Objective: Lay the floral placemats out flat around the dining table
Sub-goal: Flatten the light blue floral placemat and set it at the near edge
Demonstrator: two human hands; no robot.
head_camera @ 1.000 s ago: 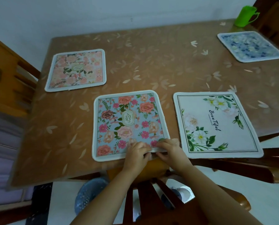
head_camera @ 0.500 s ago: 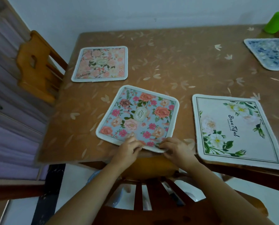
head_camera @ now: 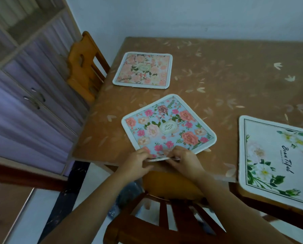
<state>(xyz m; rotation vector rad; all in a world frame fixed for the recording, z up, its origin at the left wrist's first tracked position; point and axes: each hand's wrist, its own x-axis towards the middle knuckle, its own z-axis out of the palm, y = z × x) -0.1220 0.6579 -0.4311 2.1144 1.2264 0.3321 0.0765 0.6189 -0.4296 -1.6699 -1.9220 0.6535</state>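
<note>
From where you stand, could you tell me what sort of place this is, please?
Probably a home dining room: a table under a leaf-print cover, wooden chairs beside it, and floral placemats laid out.

I am seeing my left forearm (head_camera: 98, 205) and right forearm (head_camera: 235, 208), both bare, slanting in from below the blue placemat (head_camera: 168, 127) and closing toward its nearest corner. My left hand (head_camera: 136, 164) is sitting just left of that corner and my right hand (head_camera: 186, 162) just right of it, the two nearly touching. Both are lying knuckles up, with the wrists roughly in line with the forearms. The left fingers (head_camera: 144, 151) are curling over the top of the blue placemat's edge, and the right fingers (head_camera: 175, 150) are doing the same. Each hand is pinching the corner. The thumbs are tucking beneath, mostly hidden from me.
</note>
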